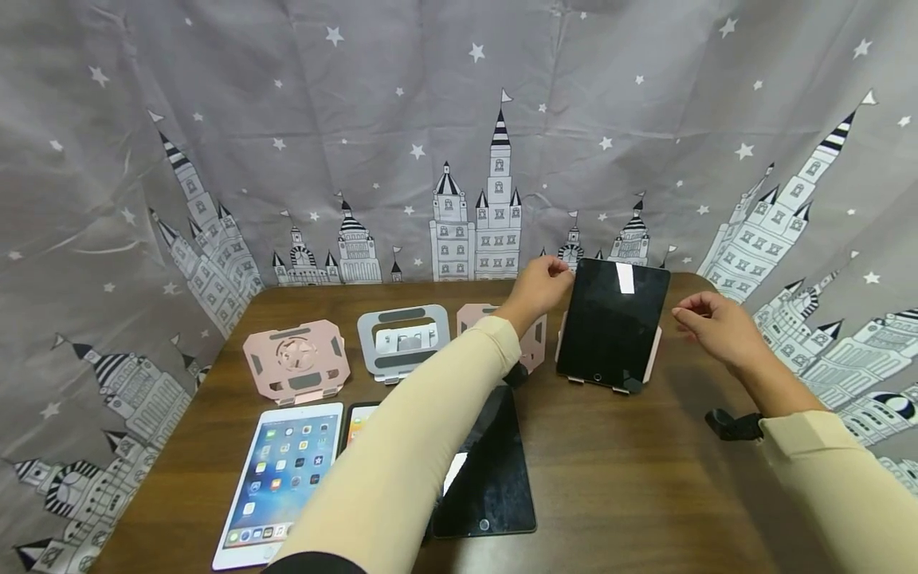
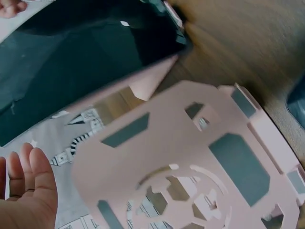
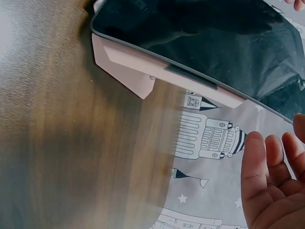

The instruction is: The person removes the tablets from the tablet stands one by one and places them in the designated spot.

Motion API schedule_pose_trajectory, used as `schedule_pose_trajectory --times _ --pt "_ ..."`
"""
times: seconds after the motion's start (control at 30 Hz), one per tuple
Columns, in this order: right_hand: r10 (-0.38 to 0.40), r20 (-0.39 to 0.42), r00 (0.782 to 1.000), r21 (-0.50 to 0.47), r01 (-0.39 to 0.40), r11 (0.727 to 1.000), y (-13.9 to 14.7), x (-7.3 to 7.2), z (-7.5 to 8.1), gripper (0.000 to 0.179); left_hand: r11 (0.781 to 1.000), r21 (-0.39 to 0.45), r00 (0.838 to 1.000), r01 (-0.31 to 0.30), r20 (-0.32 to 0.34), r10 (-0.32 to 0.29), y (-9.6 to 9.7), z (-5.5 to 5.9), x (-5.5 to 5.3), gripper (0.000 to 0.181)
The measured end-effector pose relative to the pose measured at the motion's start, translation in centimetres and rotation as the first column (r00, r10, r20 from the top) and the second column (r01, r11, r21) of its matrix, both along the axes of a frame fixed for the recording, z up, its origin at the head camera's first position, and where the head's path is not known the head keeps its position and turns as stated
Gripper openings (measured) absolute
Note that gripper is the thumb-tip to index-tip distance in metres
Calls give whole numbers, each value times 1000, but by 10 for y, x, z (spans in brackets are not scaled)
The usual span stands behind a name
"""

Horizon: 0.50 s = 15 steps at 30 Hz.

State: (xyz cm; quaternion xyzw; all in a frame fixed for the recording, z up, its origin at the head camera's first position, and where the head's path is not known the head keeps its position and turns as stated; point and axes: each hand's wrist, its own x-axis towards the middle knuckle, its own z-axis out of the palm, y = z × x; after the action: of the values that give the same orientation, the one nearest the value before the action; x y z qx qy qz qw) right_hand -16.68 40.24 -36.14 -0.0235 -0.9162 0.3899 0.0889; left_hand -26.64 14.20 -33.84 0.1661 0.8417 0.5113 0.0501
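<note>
A black tablet (image 1: 613,327) with a dark screen leans upright on a pink stand (image 1: 654,355) at the back right of the table. Just off the tablet's left edge is my left hand (image 1: 539,288), holding nothing; the left wrist view shows its fingers (image 2: 39,171) loosely extended. My right hand (image 1: 719,328) is apart from the tablet on its right side, also holding nothing, its fingers (image 3: 255,157) relaxed in the right wrist view. Partly behind my left arm stands another pink stand (image 2: 190,143) with a round cut-out pattern and grey pads, bearing no tablet.
Farther left stand a grey stand (image 1: 367,343) and a pink stand (image 1: 268,363). In front lie a white tablet (image 1: 287,462) with a lit screen, a partly hidden lit tablet (image 1: 361,414) and a black tablet (image 1: 495,478). A patterned grey curtain (image 1: 445,80) hangs behind the wooden table (image 1: 610,478).
</note>
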Motion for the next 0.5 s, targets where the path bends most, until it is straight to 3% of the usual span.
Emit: schedule_pose_trajectory --times 0.3,0.5 --pt "-33 6 999 -82 34 996 0 -17 2 35 993 -117 998 25 -49 -31 13 -8 1 26" --pt "-38 12 999 -149 40 988 -6 -25 -4 39 990 -135 999 -30 -34 26 21 -7 5 30"
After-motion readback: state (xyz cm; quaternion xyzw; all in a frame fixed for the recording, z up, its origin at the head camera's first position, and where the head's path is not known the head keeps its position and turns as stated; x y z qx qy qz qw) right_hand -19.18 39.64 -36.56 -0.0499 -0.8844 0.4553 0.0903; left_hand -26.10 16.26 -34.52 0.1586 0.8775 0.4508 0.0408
